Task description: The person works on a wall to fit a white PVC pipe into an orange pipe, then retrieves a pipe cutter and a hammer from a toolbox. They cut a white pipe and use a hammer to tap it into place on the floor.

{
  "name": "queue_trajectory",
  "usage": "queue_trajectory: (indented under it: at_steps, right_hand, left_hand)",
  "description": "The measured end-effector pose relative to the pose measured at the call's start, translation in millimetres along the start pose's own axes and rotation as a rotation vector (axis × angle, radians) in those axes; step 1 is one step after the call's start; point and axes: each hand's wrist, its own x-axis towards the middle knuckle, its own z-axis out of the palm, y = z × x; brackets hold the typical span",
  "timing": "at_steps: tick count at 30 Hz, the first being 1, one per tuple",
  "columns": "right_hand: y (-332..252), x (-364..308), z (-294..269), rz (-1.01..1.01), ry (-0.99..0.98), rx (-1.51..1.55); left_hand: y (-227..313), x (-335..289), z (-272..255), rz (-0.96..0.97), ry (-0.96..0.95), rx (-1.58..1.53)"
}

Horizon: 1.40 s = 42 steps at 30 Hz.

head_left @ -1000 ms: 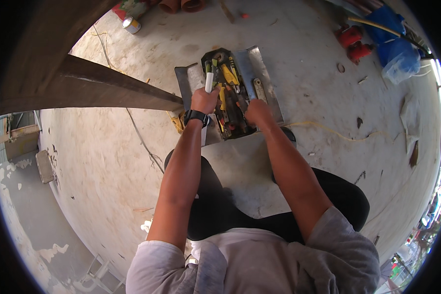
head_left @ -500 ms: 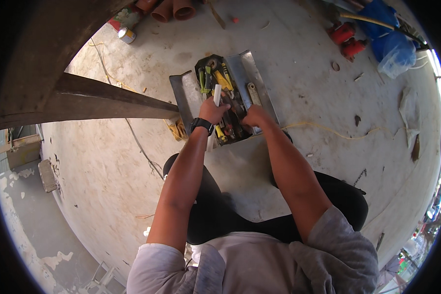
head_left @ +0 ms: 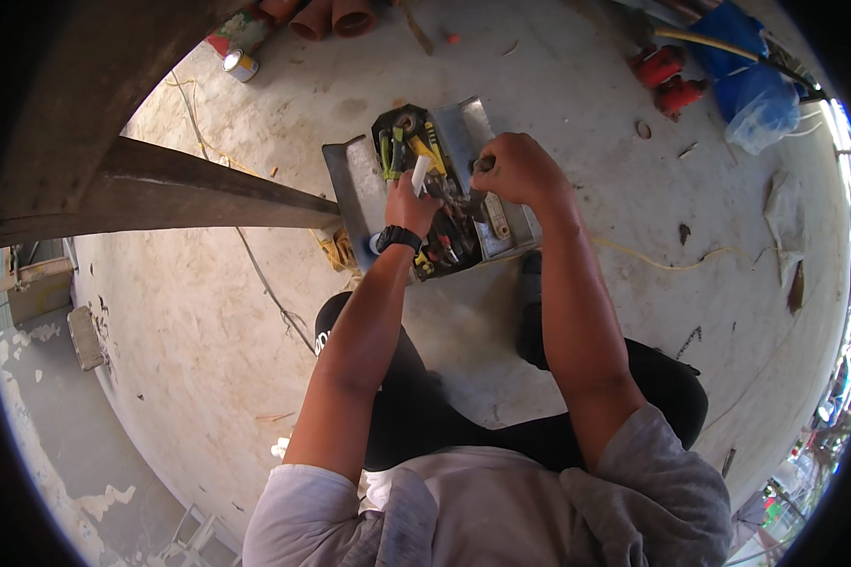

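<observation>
At 1 open toolbox (head_left: 357, 178), left hand (head_left: 409, 204) clamps fingers around a white tube (head_left: 421, 174), right hand (head_left: 529, 170) around, apparently, a dark tool (head_left: 483, 163).

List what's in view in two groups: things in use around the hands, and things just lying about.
In use:
- white rod, in the left hand
- dark item, unclear, in the right hand
- open toolbox with assorted tools

Lying about:
- small can
- reddish-brown tubular pieces
- yellow cord

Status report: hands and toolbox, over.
Left hand gripping white rod. Right hand gripping dark item, kind unclear. Toolbox open; left hand covering some tools.
</observation>
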Motion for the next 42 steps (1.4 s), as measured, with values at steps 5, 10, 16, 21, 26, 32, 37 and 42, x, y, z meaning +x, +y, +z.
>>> queue_trajectory:
  at_steps: [5, 10, 16, 21, 26, 32, 37, 42]
  right_hand:
    - [17.1, 20.0, 11.5, 0.100, -0.189, 0.327]
    - [24.6, 40.3, 78.6, 0.065, -0.256, 0.230]
    - [27.5, 26.9, 177.3, 0.233, 0.079, 0.168]
    - [6.8, 12.1, 199.9, 0.248, 0.068, 0.068]
    - [13.3, 7.4, 198.9, 0.302, 0.004, 0.043]
    - [-10.1, 8.7, 169.1, 0.333, -0.147, 0.085]
    - [-7.2, 32.8, 146.1, 0.464, -0.324, -0.034]
    - [-24.2, 49.2, 127.5, 0.504, -0.144, 0.050]
  left_hand:
    - [-9.1, -0.8, -9.3, -0.136, -0.039, -0.059]
    - [-21.8, -0.8, -23.2, -0.117, -0.012, -0.122]
    - [-37.4, -3.9, -25.3, -0.038, 0.113, 0.072]
    - [-41.9, 5.9, -33.8, -0.222, 0.050, 0.004]
    - [-35.2, 19.3, -13.9, -0.330, -0.007, 0.147]
    - [-51.7, 12.3, -24.7, -0.296, -0.002, 0.133]
    - [-39.5, -3.4, -50.0, -0.434, -0.050, -0.086]
    - [-74.3, -25.1, -70.5, -0.451, -0.068, 0.087]
